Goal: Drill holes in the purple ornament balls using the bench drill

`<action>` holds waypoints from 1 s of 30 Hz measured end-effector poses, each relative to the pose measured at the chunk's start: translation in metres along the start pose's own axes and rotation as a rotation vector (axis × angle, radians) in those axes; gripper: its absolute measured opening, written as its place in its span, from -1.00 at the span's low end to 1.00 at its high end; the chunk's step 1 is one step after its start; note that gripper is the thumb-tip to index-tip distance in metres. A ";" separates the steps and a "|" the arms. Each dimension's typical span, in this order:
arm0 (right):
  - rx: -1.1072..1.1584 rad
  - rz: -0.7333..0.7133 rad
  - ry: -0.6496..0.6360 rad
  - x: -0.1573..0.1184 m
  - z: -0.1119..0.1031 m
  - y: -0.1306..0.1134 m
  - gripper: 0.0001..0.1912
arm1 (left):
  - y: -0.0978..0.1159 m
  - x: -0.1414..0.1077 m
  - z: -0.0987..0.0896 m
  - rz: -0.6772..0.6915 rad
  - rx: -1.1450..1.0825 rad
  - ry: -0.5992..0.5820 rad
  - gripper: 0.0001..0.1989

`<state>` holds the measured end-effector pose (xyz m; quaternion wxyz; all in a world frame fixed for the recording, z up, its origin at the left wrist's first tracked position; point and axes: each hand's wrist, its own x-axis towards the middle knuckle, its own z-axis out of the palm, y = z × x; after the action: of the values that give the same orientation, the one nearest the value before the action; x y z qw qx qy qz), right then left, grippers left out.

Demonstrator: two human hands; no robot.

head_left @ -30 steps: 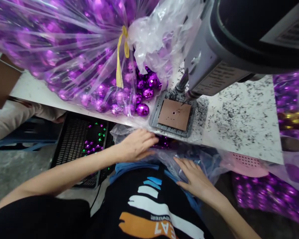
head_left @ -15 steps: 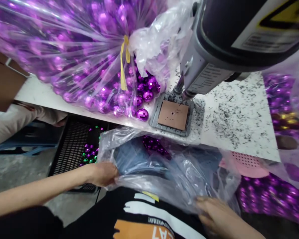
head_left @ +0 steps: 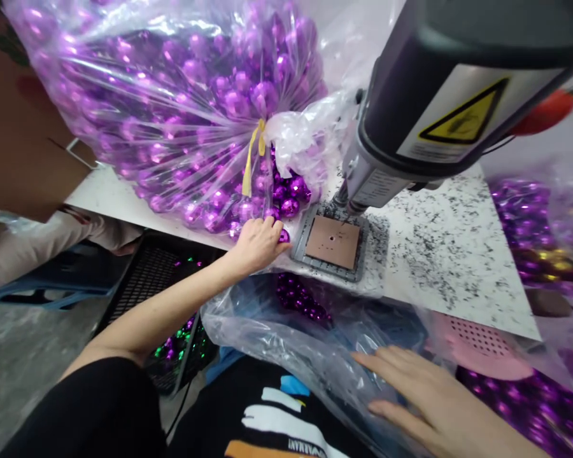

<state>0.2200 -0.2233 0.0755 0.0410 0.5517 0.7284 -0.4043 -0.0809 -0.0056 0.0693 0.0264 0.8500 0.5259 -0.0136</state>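
Note:
My left hand (head_left: 258, 245) is at the table's front edge, fingers bent and thumb apart, against a shiny purple mirrored ball (head_left: 284, 236). Its fingertips are partly hidden. More purple balls (head_left: 290, 207) lie just beyond it, by the mouth of a large clear bag of balls (head_left: 186, 127) tied with a yellow strip (head_left: 249, 168). Across my lap spreads another clear plastic bag (head_left: 267, 337), with small purple balls (head_left: 298, 299) showing behind its rim. My right hand (head_left: 401, 388) rests open over that bag, its fingers straight and thumb apart.
A drill-press-like machine (head_left: 382, 146) stands over a grey base with a brown square plate (head_left: 334, 243). Dark shavings litter the white table (head_left: 458, 254). A black crate (head_left: 143, 267) is at lower left, a pink perforated basket (head_left: 487, 350) at right. Another person's sleeve (head_left: 38, 248) shows at left.
My left hand has let go of the lap bag's rim and moved up to the balls on the table edge. My right hand has opened over the bag. The view has shifted slightly.

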 end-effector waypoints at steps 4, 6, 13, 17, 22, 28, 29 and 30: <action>0.173 -0.109 -0.276 0.036 0.006 -0.043 -0.42 | 0.004 0.009 0.015 0.002 -0.033 -0.004 -0.63; 0.231 -0.205 -0.403 0.043 0.008 -0.046 -0.48 | -0.001 0.008 0.010 0.007 -0.238 0.067 -0.60; 0.332 -0.016 0.041 0.049 -0.031 -0.027 -0.37 | 0.014 0.005 0.011 -0.088 -1.703 -0.203 -0.47; 0.269 -0.048 0.048 0.050 -0.049 -0.029 -0.38 | 0.030 0.014 0.028 -0.167 -1.818 -0.197 -0.43; 0.185 -0.054 0.020 0.052 -0.042 -0.027 -0.41 | 0.039 0.026 0.041 -0.203 -1.544 0.057 -0.43; 0.166 -0.059 -0.042 0.055 -0.032 -0.024 -0.41 | 0.051 0.034 0.042 -0.035 -0.988 0.205 -0.52; 0.165 -0.056 -0.051 0.055 -0.032 -0.024 -0.42 | 0.053 0.036 0.042 0.002 -0.908 0.218 -0.51; 0.163 -0.052 -0.059 0.055 -0.031 -0.023 -0.43 | 0.056 0.037 0.042 0.027 -0.842 0.223 -0.50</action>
<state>0.1909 -0.1624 0.0810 0.0070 0.5219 0.7056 -0.4793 -0.0140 0.0002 0.0272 0.3141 0.7680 0.4742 0.2943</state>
